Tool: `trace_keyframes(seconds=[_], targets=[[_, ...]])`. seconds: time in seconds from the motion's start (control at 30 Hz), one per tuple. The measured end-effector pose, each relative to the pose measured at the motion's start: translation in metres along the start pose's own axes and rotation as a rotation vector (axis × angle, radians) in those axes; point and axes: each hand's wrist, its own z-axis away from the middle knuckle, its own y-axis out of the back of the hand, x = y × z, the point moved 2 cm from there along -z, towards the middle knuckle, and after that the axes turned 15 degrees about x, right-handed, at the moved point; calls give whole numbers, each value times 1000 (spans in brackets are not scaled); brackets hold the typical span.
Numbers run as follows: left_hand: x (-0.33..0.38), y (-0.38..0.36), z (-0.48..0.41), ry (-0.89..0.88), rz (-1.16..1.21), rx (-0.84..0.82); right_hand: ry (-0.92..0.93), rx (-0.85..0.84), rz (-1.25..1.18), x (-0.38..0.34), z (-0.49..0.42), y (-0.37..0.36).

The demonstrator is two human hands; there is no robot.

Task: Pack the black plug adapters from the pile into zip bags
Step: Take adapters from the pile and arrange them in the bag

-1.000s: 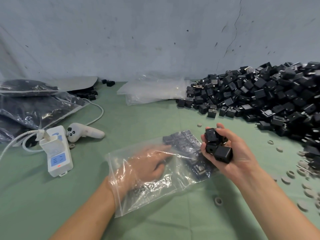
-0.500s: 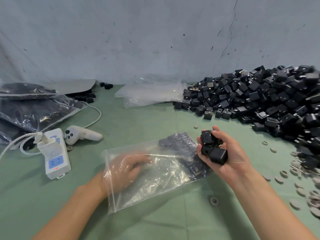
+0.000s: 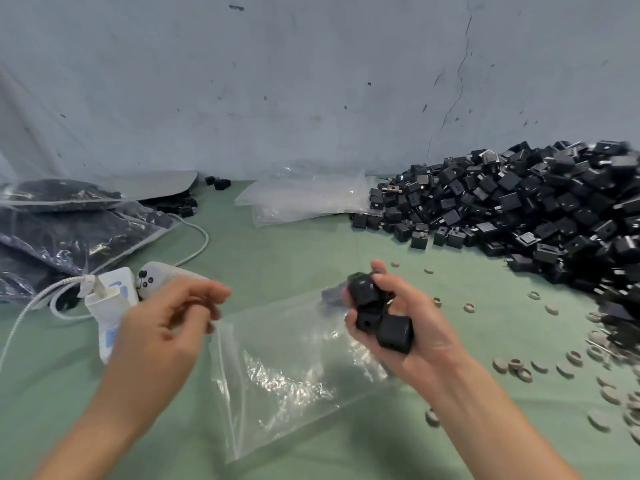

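Matte black cube adapters (image 3: 379,315) are gripped in the right hand (image 3: 420,336) over the clear zip bag (image 3: 294,372) at six o'clock. The left hand (image 3: 162,329) is held loose, empty, a white charger (image 3: 114,293) partly masked at nine.

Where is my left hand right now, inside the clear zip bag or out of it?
Out. The left hand is at the zip bag's left edge with no plastic over its fingers, holding nothing.

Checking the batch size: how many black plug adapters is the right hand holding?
3 clearly, in the right hand: top adapter at the fingertips, middle adapter below it, rounded adapter nearest the wrist. More may be hidden behind them.
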Motion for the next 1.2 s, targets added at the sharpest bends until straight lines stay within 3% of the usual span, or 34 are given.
trace_keyframes(seconds=[0.23,0.63,0.7,0.87,0.97,1.07,1.2], targets=[[9,-57,18,-4,-50,-319,-89,-157,225,42,4,-12],[8,-58,27,-51,-43,-422,-108,-219,176,36,1,-7],[8,-58,29,15,-6,-373,-132,-204,168,41,2,-6],[-15,-20,-2,400,146,-257,-98,-10,141,30,-3,-2],[-50,21,-12,575,-112,-256,-22,64,69,11,-8,3],[-78,41,-7,641,-408,-308,9,72,26,0,-9,5],[-75,34,4,732,-182,-422,15,60,27,0,-10,6]])
